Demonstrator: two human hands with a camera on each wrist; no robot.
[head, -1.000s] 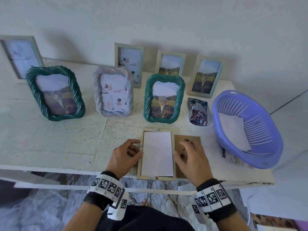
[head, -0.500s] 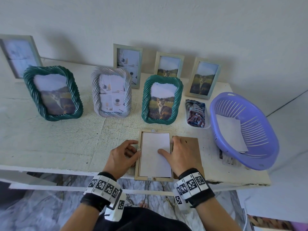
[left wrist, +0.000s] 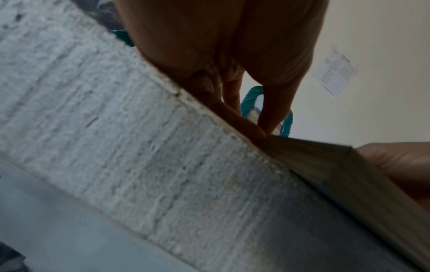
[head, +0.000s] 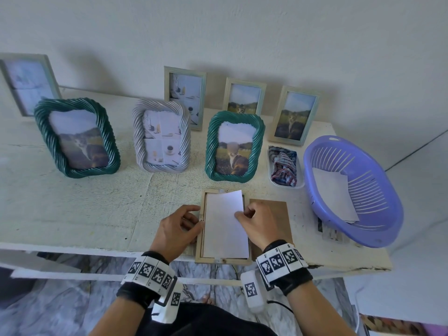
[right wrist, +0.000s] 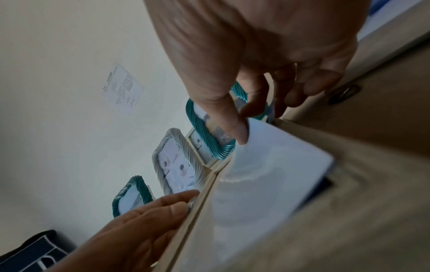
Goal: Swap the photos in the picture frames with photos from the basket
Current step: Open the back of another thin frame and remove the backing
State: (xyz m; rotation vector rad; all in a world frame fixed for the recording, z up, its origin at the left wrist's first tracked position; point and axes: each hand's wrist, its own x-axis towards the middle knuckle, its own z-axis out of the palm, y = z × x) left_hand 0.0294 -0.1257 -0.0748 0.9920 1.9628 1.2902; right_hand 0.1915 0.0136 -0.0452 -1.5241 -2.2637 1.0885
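A light wooden frame [head: 199, 241] lies face down at the table's front edge, its back open. A photo [head: 224, 229], white side up, sits in it with its far right corner lifted. My right hand [head: 252, 218] pinches the photo's right edge [right wrist: 256, 147] between thumb and fingers. My left hand [head: 184, 223] holds the frame's left rail [right wrist: 197, 206] with curled fingers [left wrist: 232, 103]. The brown backing board [head: 276, 209] lies right of the frame, partly under my right hand. The purple basket [head: 378, 229] at the right holds white photos [head: 334, 192].
Several standing frames with photos line the table: a green rope frame [head: 75, 137], a grey rope frame [head: 160, 139], another green one [head: 234, 146], and plain ones behind. A small tray with striped cloth [head: 283, 166] sits beside the basket. The table edge [head: 72, 246] is close.
My right hand moved off the backing board onto the photo, then pinched its right edge and lifted the far corner out of the frame. My left hand stayed on the frame.
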